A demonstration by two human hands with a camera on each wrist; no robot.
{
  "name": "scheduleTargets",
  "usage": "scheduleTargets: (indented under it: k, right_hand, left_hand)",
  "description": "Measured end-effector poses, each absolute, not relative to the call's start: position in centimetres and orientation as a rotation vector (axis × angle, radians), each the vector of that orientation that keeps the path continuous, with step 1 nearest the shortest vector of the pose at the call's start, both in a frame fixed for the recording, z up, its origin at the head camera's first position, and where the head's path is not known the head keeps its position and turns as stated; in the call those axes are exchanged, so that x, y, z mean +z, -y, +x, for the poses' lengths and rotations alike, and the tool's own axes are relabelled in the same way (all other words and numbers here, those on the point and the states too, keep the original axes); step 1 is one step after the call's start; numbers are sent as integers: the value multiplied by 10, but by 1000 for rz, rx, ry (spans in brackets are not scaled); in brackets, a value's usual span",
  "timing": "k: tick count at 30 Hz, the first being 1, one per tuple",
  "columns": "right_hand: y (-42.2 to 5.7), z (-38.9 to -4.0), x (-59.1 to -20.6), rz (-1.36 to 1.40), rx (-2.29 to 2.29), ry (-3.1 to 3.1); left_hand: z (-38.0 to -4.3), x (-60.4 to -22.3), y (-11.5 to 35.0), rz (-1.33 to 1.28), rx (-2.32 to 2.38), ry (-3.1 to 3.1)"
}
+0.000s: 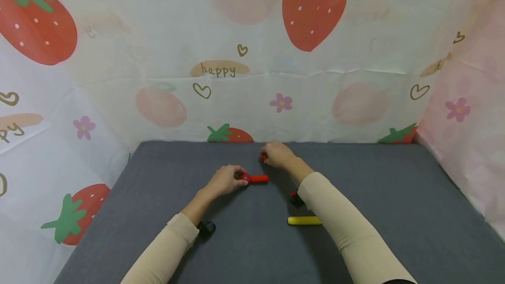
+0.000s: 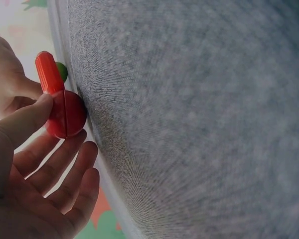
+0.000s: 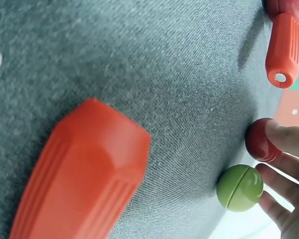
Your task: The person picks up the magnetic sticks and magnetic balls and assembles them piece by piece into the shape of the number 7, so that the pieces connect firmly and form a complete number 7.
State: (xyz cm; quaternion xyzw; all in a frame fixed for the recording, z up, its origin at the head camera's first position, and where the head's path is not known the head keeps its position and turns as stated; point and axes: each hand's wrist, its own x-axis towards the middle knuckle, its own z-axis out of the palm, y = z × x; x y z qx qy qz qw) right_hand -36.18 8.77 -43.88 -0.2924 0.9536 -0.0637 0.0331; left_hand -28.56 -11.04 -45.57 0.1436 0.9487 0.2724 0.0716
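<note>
In the head view my left hand (image 1: 225, 180) holds a red maraca (image 1: 259, 179), its handle toward the right. The left wrist view shows the thumb where the handle meets the round head (image 2: 67, 114) and fingertips below that head. Farther back, my right hand (image 1: 278, 154) grips a dark red ball (image 1: 263, 157) near the table's back edge. In the right wrist view the thumb lies over this ball (image 3: 262, 140), and other fingers touch a green ball (image 3: 240, 188) beside it. The right hand hides the green ball in the head view.
An orange-red ribbed handle (image 3: 82, 174) lies large in the right wrist view's foreground. A yellow stick (image 1: 304, 221) lies on the grey table (image 1: 244, 249), partly behind the right sleeve. A strawberry-print curtain (image 1: 236, 108) stands behind the table.
</note>
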Motion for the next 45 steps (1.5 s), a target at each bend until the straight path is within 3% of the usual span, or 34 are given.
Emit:
scheduleTargets:
  k: [29, 45]
  right_hand:
    - [-89, -361, -438, -811, -419, -2893]
    - [-97, -340, -419, -947, -677, -2881]
  left_hand:
    - [-287, -457, 111, 418, 801, -2849]
    - [-288, -458, 111, 432, 815, -2851]
